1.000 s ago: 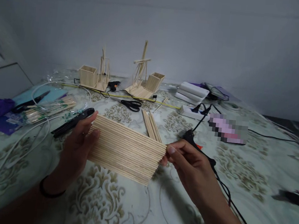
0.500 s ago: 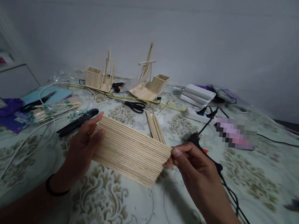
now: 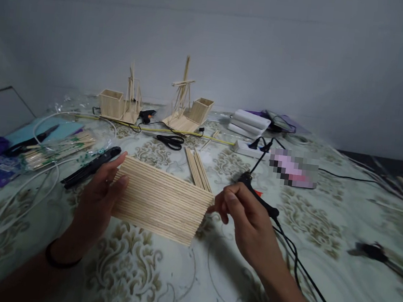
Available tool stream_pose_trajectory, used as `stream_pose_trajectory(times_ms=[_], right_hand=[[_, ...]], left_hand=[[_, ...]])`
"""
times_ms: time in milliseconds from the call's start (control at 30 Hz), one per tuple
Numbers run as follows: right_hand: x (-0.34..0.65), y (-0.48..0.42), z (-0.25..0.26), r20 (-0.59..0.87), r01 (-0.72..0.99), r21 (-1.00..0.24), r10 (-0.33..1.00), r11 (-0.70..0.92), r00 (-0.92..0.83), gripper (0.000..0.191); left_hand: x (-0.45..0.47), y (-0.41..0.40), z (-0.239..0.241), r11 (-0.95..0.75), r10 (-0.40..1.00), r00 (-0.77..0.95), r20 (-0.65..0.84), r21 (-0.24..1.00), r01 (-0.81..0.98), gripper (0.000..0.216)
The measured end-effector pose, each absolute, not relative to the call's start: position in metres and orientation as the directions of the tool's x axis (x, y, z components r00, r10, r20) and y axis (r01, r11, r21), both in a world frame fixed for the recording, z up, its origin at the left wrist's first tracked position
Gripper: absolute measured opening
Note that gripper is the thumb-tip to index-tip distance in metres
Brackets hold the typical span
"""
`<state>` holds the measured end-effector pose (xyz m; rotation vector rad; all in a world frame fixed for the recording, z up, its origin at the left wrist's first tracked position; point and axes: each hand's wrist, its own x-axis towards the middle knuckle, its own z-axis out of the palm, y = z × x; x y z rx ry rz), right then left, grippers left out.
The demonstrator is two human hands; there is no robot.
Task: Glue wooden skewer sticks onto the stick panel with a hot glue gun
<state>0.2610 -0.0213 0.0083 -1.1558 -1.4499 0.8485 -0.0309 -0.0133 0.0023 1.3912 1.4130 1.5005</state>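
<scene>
In my left hand (image 3: 104,188) is a flat panel of thin wooden sticks (image 3: 163,200) laid side by side, tilted above the table. The thumb lies over its front and the fingers sit behind its left end. My right hand (image 3: 245,212) hovers at the panel's right end, thumb and forefinger pressed together. A lower fingertip is near the edge; whether it touches, I cannot tell. What the pinch holds, if anything, is too small to make out. Behind the panel lie several loose wooden sticks (image 3: 198,169). A black glue gun (image 3: 258,196) rests just beyond my right hand.
Two stick models (image 3: 110,104) (image 3: 201,111) stand by the wall. Black scissors (image 3: 170,141), a power strip (image 3: 250,149) and white rolls (image 3: 250,122) lie before it. A black tool (image 3: 92,167) and bagged sticks (image 3: 58,151) are left. Cables cross the patterned cloth (image 3: 310,221).
My right hand has come away from its grip on the panel's right corner, its fingers curling in. The left hand keeps its hold. The whole view has shifted, so things appear further left.
</scene>
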Motion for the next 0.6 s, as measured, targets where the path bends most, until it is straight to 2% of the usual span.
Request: stream_pose_trajectory(times_ms=[200, 433, 600], right_hand=[[0.2660, -0.0179, 0.0095, 0.274, 0.213, -0.943, 0.960, 0.256, 0.059, 0.057], [0.2632, -0.0177, 0.0107, 0.317, 0.232, -0.927, 0.946, 0.295, 0.066, 0.032], [0.2629, -0.0197, 0.0140, 0.296, 0.262, -0.923, 0.955, 0.282, 0.013, 0.041]], left_hand=[[-0.0332, -0.0100, -0.0013, -0.201, 0.942, -0.231, 0.245, 0.960, 0.197, 0.048], [-0.0276, -0.0147, 0.0023, -0.206, 0.955, -0.157, 0.250, 0.945, 0.252, 0.048], [-0.0254, -0.0172, 0.0037, -0.176, 0.961, -0.172, 0.218, 0.957, 0.231, 0.048]])
